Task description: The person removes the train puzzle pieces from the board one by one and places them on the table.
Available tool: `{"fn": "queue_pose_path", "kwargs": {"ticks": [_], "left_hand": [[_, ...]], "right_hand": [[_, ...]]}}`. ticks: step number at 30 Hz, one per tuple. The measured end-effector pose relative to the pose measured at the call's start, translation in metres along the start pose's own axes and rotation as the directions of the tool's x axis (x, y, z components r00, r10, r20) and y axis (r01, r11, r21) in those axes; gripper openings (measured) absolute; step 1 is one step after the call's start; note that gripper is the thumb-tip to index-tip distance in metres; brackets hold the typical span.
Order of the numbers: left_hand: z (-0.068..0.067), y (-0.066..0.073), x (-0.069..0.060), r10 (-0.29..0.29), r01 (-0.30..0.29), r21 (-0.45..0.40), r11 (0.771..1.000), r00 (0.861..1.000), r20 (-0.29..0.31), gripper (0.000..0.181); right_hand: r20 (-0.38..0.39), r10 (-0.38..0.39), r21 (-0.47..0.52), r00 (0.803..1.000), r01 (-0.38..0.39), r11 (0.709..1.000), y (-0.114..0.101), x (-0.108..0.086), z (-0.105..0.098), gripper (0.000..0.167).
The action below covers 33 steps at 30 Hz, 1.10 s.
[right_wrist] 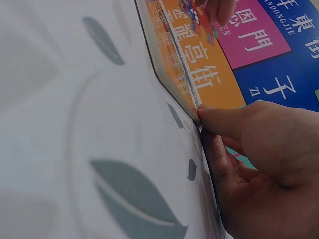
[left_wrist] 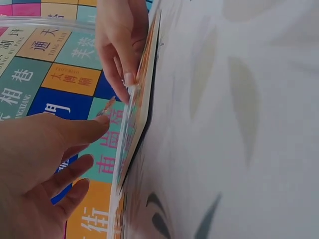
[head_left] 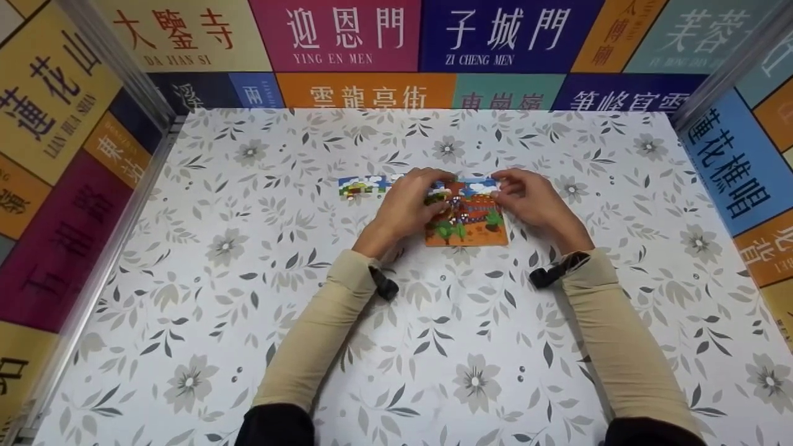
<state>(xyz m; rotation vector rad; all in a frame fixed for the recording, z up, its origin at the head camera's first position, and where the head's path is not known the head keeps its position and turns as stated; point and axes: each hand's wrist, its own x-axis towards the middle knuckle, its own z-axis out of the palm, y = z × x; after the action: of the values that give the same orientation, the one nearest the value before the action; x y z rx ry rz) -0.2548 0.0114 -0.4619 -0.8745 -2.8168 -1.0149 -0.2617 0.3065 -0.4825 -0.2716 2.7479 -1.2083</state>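
Note:
A small jigsaw puzzle [head_left: 474, 232] lies flat on the table, its picture showing orange ground, green plants and a blue sky. Over its left part is my left hand [head_left: 406, 201], pinching a loose puzzle piece [left_wrist: 107, 106] between thumb and finger, raised above the puzzle. That same piece appears small and colourful at the top of the right wrist view. My right hand [head_left: 530, 195] grips the puzzle's right edge, thumb and curled fingers at its far right corner [right_wrist: 197, 117]. The left hand hides part of the puzzle's left side.
Left of the puzzle lie several loose pieces [head_left: 359, 187] with blue, white and green print, partly behind the left hand. A flower-patterned cloth covers the table [head_left: 248, 297]. Printed panels [head_left: 347, 37] stand along the back and both sides.

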Motion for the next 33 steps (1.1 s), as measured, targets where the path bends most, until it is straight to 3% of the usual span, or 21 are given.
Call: {"fn": "queue_pose_path", "kwargs": {"ticks": [7,12,33], "left_hand": [[-0.01,-0.011,-0.009,-0.027,0.026,-0.043,0.999,0.999,-0.029,0.044],[-0.019,-0.022,-0.019,-0.001,-0.003,-0.062,0.998,0.998,-0.057,0.045],[-0.048,-0.057,-0.051,-0.036,0.035,-0.015,0.999,0.994,-0.105,0.048]], "right_hand": [[0.004,0.004,-0.007,1.0,-0.004,1.0,0.0,0.0,0.0,0.046],[0.013,0.0,-0.002,1.0,0.0,1.0,-0.002,-0.001,-0.001,0.047],[0.016,0.014,0.008,1.0,-0.014,1.0,-0.001,-0.002,-0.001,0.048]]}}
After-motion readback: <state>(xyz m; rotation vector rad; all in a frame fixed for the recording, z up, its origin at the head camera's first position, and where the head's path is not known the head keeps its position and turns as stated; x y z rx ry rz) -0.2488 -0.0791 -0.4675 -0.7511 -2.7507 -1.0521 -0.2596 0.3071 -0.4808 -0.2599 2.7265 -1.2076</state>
